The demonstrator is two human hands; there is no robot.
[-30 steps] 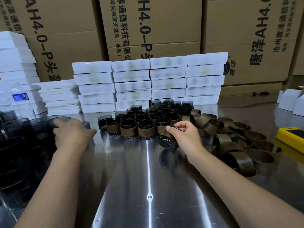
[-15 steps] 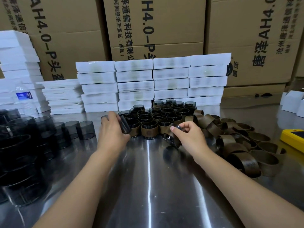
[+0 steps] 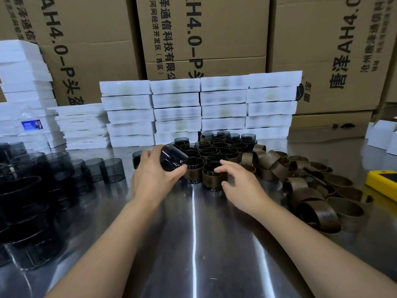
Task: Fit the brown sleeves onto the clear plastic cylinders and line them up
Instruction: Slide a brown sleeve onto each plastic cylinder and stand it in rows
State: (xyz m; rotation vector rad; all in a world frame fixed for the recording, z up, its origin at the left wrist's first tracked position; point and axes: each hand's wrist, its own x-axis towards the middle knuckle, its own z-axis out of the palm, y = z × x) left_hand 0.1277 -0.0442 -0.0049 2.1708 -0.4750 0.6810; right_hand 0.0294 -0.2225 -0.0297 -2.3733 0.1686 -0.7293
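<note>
The bare clear cylinder [image 3: 173, 158] is off the surface [image 3: 193, 244] in the left hand [image 3: 153, 177], whose fingers and thumb curl round it. It tilts, its open mouth up and toward the right. The right hand [image 3: 240, 181] is spread and holds nothing, its fingertips at the front sleeved cylinder [image 3: 213, 177]; whether they touch it is hard to tell. The loose brown sleeves [image 3: 311, 190] lie heaped toward the right edge, nearer the right hand, with nothing between. Behind both hands stands the block of finished cylinders [image 3: 217, 150]. Spare bare cylinders [image 3: 101, 168] sit near the left edge, white boxes [image 3: 176, 110] along the back, and a yellow device [image 3: 384, 181] at the far right.
</note>
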